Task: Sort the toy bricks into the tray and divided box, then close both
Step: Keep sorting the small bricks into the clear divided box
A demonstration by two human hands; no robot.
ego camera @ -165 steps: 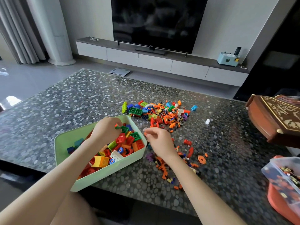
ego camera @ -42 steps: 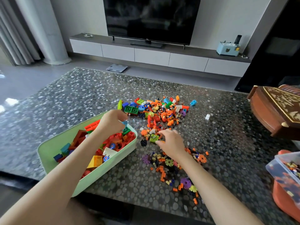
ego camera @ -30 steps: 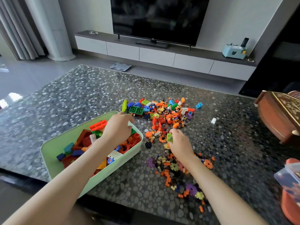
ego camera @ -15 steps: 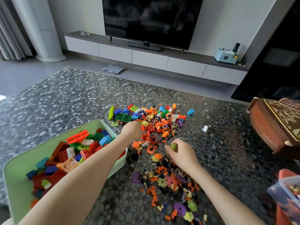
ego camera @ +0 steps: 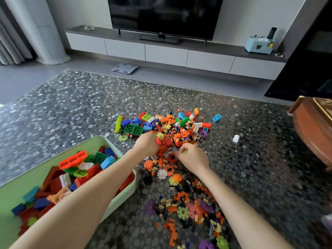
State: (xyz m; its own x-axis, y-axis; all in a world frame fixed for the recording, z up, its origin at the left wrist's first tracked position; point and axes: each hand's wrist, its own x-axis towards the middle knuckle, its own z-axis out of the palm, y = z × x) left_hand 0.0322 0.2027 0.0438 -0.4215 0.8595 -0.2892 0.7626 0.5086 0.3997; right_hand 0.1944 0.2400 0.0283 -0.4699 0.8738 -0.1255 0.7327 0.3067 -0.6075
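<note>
1. Just beyond the knuckles of the left hand (ego camera: 146, 145) lies the pile of toy bricks (ego camera: 172, 126), spread on the pebble-patterned table (ego camera: 71, 108). The hand is palm down, fingers curled into the pile's near edge beside a red brick (ego camera: 166, 141). Its fingertips are hidden, so I cannot tell whether it grips anything.
2. Close on its right, the right hand (ego camera: 193, 158) pinches a small green piece (ego camera: 185, 151) between thumb and curled fingers.
3. Under the left forearm sits the pale green tray (ego camera: 89, 141), open and partly filled with larger bricks in red, blue, green, white and orange.
4. Behind the right wrist and along that forearm, flower-shaped discs (ego camera: 182, 212) and small orange pieces are scattered on the table.
5. Further right of the right hand, a lone white brick (ego camera: 235, 138) lies apart from the pile, and a light blue brick (ego camera: 216, 117) lies just off the pile's far right corner.
6. Well to the right of both hands, a carved wooden box (ego camera: 314, 126) is cut off by the frame edge.
</note>
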